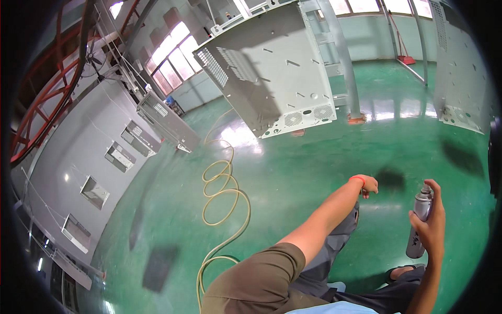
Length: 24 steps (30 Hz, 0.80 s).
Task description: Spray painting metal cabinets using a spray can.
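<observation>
My right hand (432, 222) is wrapped round a silver-grey spray can (416, 242) at the lower right. The can is nearly upright, a little tilted, and my index finger lies on the nozzle at its top. Dark handwritten marks run down its side. My left arm, in an olive-brown sleeve, stretches forward above my bent leg. At its end my left hand (369, 185), with a red band (357, 178) at the wrist, hangs with its fingers curled in. Nothing shows in it.
A large grey sheet-metal panel (277, 68) with vents hangs ahead, next to a metal post (345, 63). Another panel (460, 78) hangs at the right. A yellow hose (246, 212) loops over the green floor. More panels (167, 120) hang along the left; a red dustpan (406, 59) stands far back.
</observation>
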{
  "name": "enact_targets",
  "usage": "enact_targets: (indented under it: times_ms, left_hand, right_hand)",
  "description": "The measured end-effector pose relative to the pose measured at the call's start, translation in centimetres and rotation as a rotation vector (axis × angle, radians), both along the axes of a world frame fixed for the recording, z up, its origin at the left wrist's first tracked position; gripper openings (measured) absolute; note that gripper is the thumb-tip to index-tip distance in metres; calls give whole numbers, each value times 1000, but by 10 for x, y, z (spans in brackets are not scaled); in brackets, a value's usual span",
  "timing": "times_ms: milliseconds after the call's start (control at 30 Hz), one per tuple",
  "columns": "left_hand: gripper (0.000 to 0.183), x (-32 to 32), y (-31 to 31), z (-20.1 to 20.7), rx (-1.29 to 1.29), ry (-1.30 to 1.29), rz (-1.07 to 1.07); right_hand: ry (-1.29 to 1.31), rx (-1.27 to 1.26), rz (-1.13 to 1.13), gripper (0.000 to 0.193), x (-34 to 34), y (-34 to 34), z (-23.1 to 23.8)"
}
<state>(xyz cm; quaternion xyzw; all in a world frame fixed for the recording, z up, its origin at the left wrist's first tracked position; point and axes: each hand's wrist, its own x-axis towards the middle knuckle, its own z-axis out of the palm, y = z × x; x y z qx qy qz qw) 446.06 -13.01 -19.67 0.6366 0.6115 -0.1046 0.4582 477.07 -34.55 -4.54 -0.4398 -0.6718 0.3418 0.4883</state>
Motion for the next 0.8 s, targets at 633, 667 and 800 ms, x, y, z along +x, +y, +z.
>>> enact_targets:
  times_ms: [633, 667, 800]
  left_hand:
    - [39, 3, 62, -10, -6, 34, -54]
    - [38, 6, 67, -10, -2, 31, -50]
    - [35, 1, 84, -14, -3, 32, -37]
  right_hand:
    - [6, -40, 20, 77, -5, 66, -11]
    - [13, -43, 23, 77, -3, 71, -10]
    - [-23, -67, 22, 78, 1, 89, -11]
